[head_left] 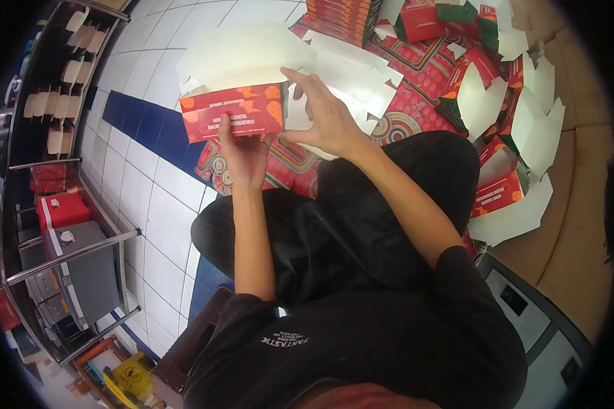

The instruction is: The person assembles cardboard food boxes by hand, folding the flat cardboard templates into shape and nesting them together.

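Observation:
A red and orange printed cardboard box point(252, 102) with white lettering is held up in front of me, its long white lid flap point(242, 58) standing open at the far side. My left hand point(247, 158) grips the near edge, thumb on the printed face and fingers underneath. At the right end of the box, my right hand point(327, 119) is spread in a C shape. Its index finger reaches the lid's edge and its thumb lies by the near corner; firm contact is unclear. Behind this hand lie flat white cardboard blanks point(351, 71).
Several folded red and green boxes point(498, 194) with white flaps lie at the right. A stack of printed cardboard point(341, 20) stands at the back on a red patterned mat point(423, 102). On the left, a metal rack point(75, 255) stands on white tiles point(158, 232).

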`<move>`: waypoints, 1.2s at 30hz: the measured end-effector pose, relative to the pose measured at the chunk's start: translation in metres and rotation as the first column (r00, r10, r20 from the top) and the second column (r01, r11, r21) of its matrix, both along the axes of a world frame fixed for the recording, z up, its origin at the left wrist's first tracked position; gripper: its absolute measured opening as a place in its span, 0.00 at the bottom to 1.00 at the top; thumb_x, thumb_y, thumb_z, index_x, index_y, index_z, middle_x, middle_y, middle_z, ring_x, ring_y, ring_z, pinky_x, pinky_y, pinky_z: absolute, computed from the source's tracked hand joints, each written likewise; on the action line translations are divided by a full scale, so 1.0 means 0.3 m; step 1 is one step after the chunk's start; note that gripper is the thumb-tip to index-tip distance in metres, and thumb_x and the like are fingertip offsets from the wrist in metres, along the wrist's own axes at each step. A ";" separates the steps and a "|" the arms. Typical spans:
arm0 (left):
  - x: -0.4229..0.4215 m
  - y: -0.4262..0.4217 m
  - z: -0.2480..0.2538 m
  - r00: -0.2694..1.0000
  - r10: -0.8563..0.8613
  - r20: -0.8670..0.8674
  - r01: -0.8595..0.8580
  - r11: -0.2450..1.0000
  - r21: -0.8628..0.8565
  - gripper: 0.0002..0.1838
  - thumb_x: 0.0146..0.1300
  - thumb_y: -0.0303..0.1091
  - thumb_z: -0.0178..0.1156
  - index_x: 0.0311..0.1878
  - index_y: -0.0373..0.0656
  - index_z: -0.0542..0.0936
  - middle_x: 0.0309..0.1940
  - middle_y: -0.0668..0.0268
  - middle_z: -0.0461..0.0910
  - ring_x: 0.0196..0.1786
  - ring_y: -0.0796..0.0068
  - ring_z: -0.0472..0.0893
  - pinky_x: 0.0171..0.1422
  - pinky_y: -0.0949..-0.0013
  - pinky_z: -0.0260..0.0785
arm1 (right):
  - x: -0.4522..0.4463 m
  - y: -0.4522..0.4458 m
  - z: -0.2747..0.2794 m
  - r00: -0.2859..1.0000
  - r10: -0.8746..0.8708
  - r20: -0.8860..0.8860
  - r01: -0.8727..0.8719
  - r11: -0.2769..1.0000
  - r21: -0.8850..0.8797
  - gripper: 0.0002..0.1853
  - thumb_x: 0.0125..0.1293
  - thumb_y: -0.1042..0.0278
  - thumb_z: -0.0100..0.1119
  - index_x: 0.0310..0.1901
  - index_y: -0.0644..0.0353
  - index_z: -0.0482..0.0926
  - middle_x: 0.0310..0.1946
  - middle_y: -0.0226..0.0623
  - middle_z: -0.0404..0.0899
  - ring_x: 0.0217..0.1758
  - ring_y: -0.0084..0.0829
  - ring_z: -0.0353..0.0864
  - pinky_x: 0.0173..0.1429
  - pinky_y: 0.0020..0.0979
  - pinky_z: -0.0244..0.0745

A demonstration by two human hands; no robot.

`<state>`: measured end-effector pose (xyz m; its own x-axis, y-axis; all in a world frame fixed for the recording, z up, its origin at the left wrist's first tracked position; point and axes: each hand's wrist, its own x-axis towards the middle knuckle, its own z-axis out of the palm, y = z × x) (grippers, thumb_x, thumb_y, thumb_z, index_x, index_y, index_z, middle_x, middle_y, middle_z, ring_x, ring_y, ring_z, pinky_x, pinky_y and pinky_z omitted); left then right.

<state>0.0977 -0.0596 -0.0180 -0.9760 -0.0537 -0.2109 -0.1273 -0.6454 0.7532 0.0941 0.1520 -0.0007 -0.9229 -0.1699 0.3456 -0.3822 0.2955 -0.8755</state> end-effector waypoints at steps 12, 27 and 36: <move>0.019 -0.018 -0.041 0.985 -0.172 -0.034 0.149 0.922 -0.357 0.42 0.72 0.38 0.77 0.83 0.46 0.66 0.71 0.60 0.80 0.71 0.65 0.82 0.76 0.52 0.76 | -0.047 0.044 0.011 0.979 0.204 -0.019 -0.203 0.956 -0.212 0.27 0.68 0.64 0.81 0.66 0.60 0.85 0.54 0.35 0.89 0.60 0.33 0.87 0.74 0.41 0.77; 0.022 -0.076 0.003 0.953 -0.301 -0.031 0.141 0.533 -0.834 0.72 0.58 0.38 0.87 0.93 0.48 0.42 0.87 0.37 0.57 0.87 0.44 0.64 0.90 0.43 0.55 | -0.075 0.233 0.031 0.923 0.287 0.256 -0.337 0.924 0.180 0.14 0.71 0.73 0.70 0.57 0.58 0.87 0.50 0.42 0.91 0.58 0.36 0.89 0.69 0.38 0.81; 0.015 -0.003 -0.064 0.942 -0.334 -0.044 0.074 0.332 -0.940 0.73 0.51 0.40 0.88 0.88 0.33 0.43 0.84 0.35 0.57 0.88 0.45 0.60 0.91 0.48 0.54 | -0.050 0.802 0.083 0.738 -0.662 -0.130 0.648 0.642 0.409 0.27 0.70 0.46 0.76 0.56 0.64 0.91 0.56 0.51 0.91 0.65 0.47 0.88 0.72 0.44 0.78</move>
